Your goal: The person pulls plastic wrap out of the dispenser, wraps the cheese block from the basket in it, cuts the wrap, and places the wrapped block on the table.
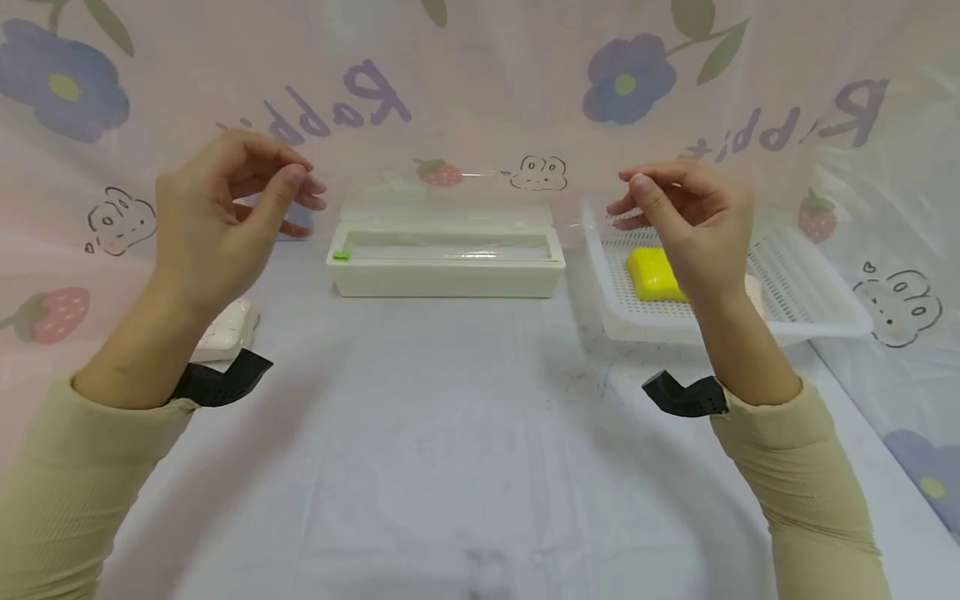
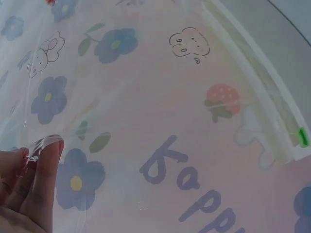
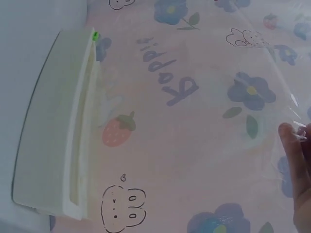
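Note:
Clear plastic wrap (image 1: 480,174) spans between both hands above a cling film dispenser box (image 1: 446,279). Thumb and fingertips of my left hand (image 1: 213,221) pinch one end of it; in the left wrist view the crumpled film (image 2: 46,141) shows at the fingertips. My right hand (image 1: 697,229) pinches the other end, and the film (image 3: 293,99) catches light in the right wrist view. The white box has its lid (image 1: 446,208) raised and a green slider (image 1: 342,256) at its left end. Being transparent, the sheet's lower edge is hard to make out.
A white perforated basket (image 1: 832,308) stands at the right, holding a yellow soap-like bar (image 1: 654,275) and a pale piece (image 1: 753,292) partly behind my right wrist. Near my left forearm lies a white speckled bar (image 1: 228,329). A printed curtain (image 1: 480,92) hangs behind.

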Action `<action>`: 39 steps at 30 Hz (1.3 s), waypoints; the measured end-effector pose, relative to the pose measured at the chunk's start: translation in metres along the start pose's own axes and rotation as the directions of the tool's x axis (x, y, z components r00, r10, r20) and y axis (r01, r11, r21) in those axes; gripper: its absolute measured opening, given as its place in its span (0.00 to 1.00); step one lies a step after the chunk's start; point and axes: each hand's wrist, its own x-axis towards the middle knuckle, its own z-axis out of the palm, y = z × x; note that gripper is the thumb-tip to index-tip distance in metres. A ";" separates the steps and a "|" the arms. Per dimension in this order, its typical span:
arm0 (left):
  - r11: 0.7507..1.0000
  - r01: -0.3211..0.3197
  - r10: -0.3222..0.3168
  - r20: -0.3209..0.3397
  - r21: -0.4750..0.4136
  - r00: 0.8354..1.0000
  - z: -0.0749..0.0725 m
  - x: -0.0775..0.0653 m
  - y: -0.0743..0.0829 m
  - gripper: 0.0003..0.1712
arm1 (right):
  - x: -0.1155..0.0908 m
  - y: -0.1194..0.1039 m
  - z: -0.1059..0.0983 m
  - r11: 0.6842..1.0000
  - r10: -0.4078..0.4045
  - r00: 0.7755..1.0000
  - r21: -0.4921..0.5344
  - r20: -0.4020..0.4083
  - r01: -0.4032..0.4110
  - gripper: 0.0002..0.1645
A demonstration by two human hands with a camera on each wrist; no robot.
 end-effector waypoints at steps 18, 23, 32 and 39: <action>0.978 0.204 -0.195 0.145 -0.051 0.970 -0.007 -0.042 -0.014 0.09 | -0.041 0.007 -0.010 0.990 0.143 0.970 -0.039 0.197 -0.138 0.06; 0.967 0.251 -0.241 0.184 -0.035 0.953 -0.008 -0.055 -0.018 0.06 | -0.051 0.010 -0.014 0.992 0.127 0.956 -0.026 0.264 -0.125 0.05; 0.956 0.293 -0.271 0.345 -0.011 0.898 -0.013 -0.079 -0.021 0.04 | -0.076 0.015 -0.025 0.967 0.253 0.886 -0.130 0.388 -0.219 0.06; 0.964 0.256 -0.261 0.441 0.072 0.859 -0.008 -0.097 -0.030 0.04 | -0.093 0.025 -0.026 0.922 0.376 0.808 -0.266 0.454 -0.280 0.07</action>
